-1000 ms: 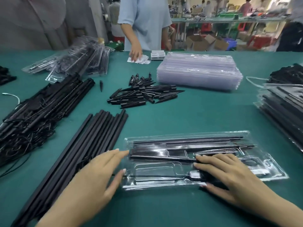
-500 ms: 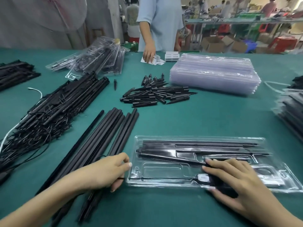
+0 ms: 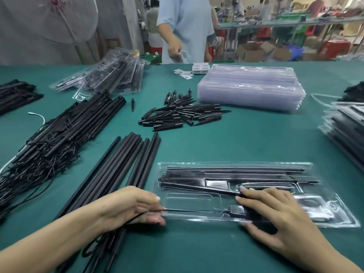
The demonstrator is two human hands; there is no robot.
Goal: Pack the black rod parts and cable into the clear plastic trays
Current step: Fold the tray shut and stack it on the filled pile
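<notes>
Head view: cable (image 3: 193, 210) between left fingers (image 3: 155, 219)

A teal-green surface (image 3: 246, 146) fills the near view, and behind its far edge stands a person in a pale blue shirt (image 3: 185, 26). Up at the left a big white pedestal fan (image 3: 49, 18) stands before a grey wall (image 3: 118, 20). Off to the right the workshop opens out: open cardboard boxes (image 3: 262, 51) on the floor, red crates (image 3: 334, 49), long benches (image 3: 285, 21) with blurred workers.
</notes>
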